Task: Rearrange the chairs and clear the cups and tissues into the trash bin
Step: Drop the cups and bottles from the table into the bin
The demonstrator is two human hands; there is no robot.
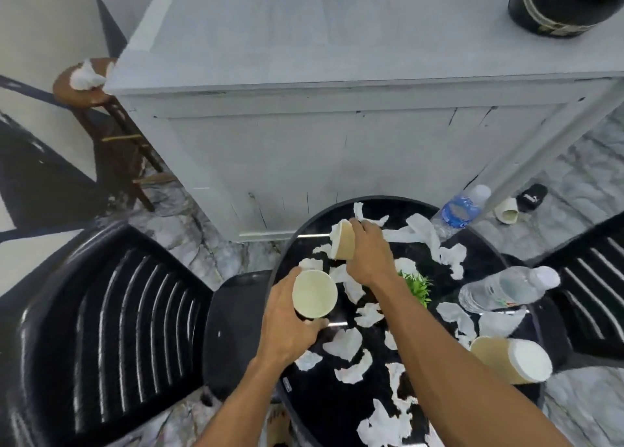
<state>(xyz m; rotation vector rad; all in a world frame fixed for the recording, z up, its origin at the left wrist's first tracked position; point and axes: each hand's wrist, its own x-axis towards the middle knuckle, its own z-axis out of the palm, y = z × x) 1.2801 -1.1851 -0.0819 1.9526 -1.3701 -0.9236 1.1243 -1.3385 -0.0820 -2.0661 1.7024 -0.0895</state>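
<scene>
Round black table strewn with tissues beneath both hands; left hand grips an upright cup, right hand grips a tilted cup just beyond.

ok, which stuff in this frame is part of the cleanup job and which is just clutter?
Job:
cup in left hand
cup in right hand
cup lying on table
tissues
black chair

Lying about:
water bottle
green plant
slipper
stool
</scene>
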